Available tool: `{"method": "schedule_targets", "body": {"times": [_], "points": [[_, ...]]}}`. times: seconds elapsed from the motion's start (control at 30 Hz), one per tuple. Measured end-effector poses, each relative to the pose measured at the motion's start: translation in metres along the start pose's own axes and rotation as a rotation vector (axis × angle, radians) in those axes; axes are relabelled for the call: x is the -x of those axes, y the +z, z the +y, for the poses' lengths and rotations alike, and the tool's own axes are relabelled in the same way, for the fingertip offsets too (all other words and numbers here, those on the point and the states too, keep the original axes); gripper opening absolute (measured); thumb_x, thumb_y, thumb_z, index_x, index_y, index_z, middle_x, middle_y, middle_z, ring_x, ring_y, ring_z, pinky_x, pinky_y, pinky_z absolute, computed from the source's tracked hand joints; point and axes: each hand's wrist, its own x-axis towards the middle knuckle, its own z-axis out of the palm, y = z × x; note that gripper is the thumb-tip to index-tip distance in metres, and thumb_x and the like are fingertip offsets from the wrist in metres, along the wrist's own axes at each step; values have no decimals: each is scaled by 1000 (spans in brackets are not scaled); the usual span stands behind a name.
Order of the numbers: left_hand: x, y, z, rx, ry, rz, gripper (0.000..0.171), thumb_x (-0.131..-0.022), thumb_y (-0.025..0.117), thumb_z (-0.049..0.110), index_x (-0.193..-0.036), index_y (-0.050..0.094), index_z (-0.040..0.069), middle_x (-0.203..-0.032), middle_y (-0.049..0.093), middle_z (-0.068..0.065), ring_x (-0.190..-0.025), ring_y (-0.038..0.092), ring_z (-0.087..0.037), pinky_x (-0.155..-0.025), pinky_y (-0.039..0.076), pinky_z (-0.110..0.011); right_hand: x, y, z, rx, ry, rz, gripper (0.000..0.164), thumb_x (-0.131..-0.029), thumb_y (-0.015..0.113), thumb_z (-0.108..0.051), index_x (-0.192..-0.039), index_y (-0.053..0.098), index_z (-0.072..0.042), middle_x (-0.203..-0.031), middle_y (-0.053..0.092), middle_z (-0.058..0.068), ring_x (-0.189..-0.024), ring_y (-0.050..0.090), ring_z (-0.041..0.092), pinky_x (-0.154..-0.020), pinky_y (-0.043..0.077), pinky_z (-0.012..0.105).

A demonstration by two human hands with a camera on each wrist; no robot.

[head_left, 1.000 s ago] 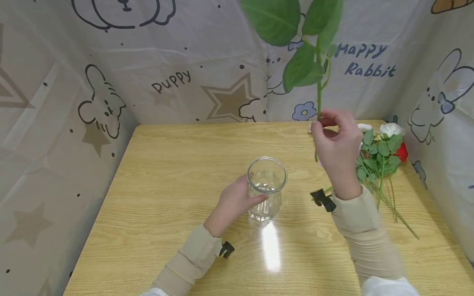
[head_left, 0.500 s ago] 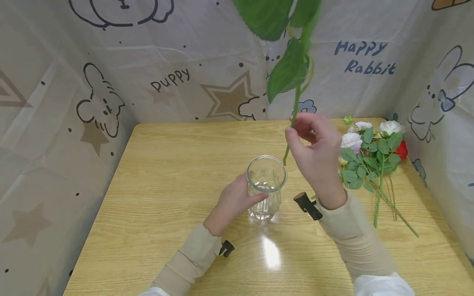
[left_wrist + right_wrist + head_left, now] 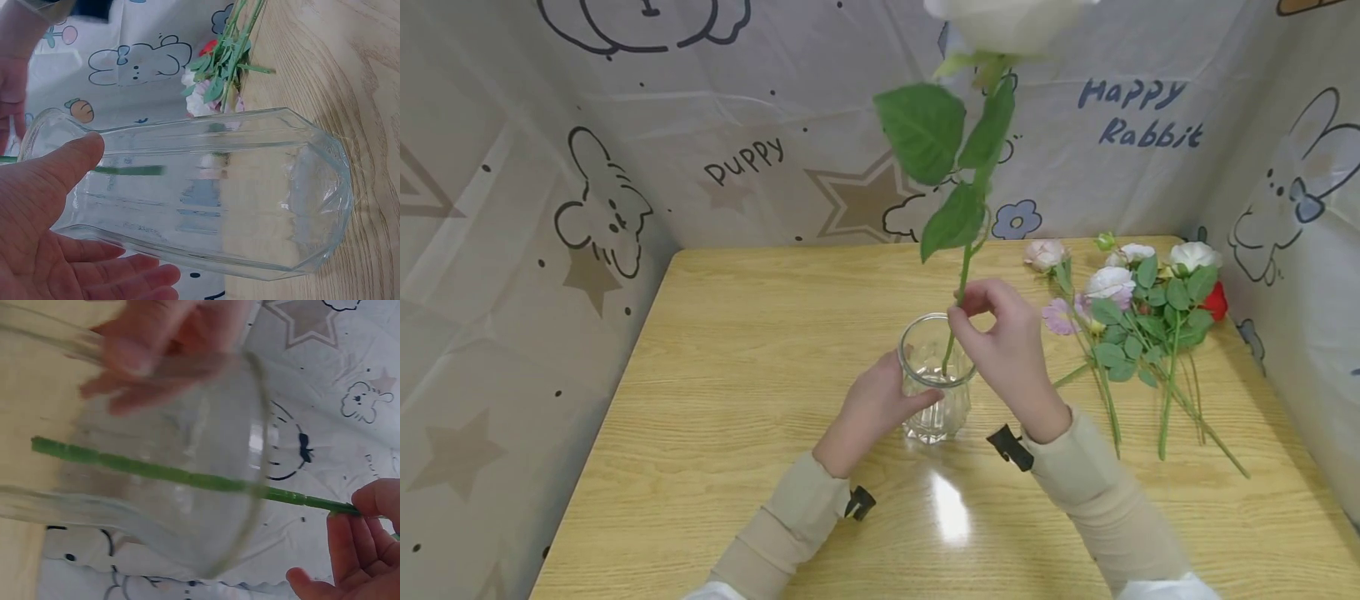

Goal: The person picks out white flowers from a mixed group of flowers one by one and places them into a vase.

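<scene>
A clear glass vase (image 3: 937, 408) stands upright on the wooden table. My left hand (image 3: 880, 398) holds it near the neck, the thumb across the front and the fingers round the far side. Between thumb and fingertips, my right hand (image 3: 1006, 350) pinches the green stem of a white rose (image 3: 1011, 25). The rose is upright above the vase, its bloom cut off by the top edge of the head view. Inside the vase mouth is the stem's lower end (image 3: 125, 464), which hangs clear of the bottom. The left wrist view also shows the stem (image 3: 131, 170) through the glass.
At the right of the table (image 3: 760, 333) lies a loose heap of flowers: a pale pink rose (image 3: 1045, 254), a purple flower (image 3: 1062, 317), white blooms (image 3: 1193, 257) and a red one (image 3: 1216, 302). Printed cloth walls (image 3: 850, 125) surround the table at the back and sides.
My right hand has moved left and down with the rose, from beside the flower heap to the vase, and the stem end has entered the mouth. The left hand and vase have stayed put.
</scene>
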Motion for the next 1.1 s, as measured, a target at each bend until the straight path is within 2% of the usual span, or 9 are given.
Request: {"method": "schedule_targets", "body": {"times": [0.2, 0.33, 0.47, 0.5, 0.57, 0.63, 0.73, 0.93, 1.1], "points": [[1, 0, 0, 1, -10, -1, 73, -76, 69, 38, -135, 36, 11, -125, 51, -10, -108, 52, -26, -87, 45, -39, 16, 7, 14, 59, 80, -109, 9, -74, 62, 6, -81, 60, 1, -72, 61, 8, -66, 56, 15, -53, 47, 25], [1, 0, 0, 8, 10, 7, 71, -77, 68, 38, -135, 36, 14, -125, 52, -8, -107, 53, -24, -85, 47, -38, 23, 11, 18, 90, 118, -148, 9, -74, 62, 4, -82, 60, 1, -74, 61, 8, -67, 57, 16, -58, 49, 28], [0, 0, 0, 4, 45, 9, 69, -77, 68, 35, -135, 37, 16, -126, 51, -7, -107, 53, -24, -85, 47, -38, 27, 15, 21, 115, 135, -149, 9, -74, 61, 4, -83, 60, 2, -74, 61, 9, -68, 57, 19, -63, 49, 32], [0, 0, 0, 0, 49, 8, 69, -77, 68, 35, -135, 37, 16, -125, 51, -8, -107, 53, -24, -85, 47, -38, 28, 15, 21, 117, 136, -145, 10, -74, 61, 4, -83, 60, 2, -74, 61, 9, -68, 57, 21, -69, 49, 34], [0, 0, 0, -4, 52, 5, 68, -78, 68, 35, -135, 37, 16, -126, 51, -8, -107, 53, -24, -85, 46, -38, 30, 16, 22, 137, 134, -136, 11, -73, 61, 4, -84, 60, 1, -73, 61, 9, -70, 58, 22, -82, 44, 43], [0, 0, 0, -5, 45, 5, 68, -78, 68, 35, -135, 37, 15, -125, 51, -8, -106, 53, -23, -85, 47, -38, 32, 17, 22, 170, 129, -128, 13, -73, 61, 3, -85, 60, 0, -73, 62, 7, -72, 57, 23, -92, 34, 52], [0, 0, 0, 0, 33, 6, 69, -78, 68, 35, -135, 36, 15, -125, 52, -7, -106, 54, -23, -84, 47, -38, 33, 17, 23, 235, 122, -117, 14, -72, 61, 0, -86, 61, -3, -74, 63, 5, -77, 56, 24, -98, 17, 61], [1, 0, 1, -15, 9, 3, 70, -77, 68, 37, -135, 36, 16, -125, 52, -7, -105, 54, -23, -85, 47, -38, 35, 17, 24, 271, 126, -106, 16, -71, 63, -4, -87, 62, -5, -75, 64, 3, -82, 54, 26, -99, 12, 61], [0, 0, 1, -1, 28, 15, 66, -77, 69, 34, -133, 40, 15, -123, 53, -7, -104, 55, -23, -84, 47, -39, 35, 17, 25, 268, 118, -84, 16, -71, 65, -4, -86, 63, -7, -73, 64, 1, -81, 54, 25, -99, 11, 60]]}}
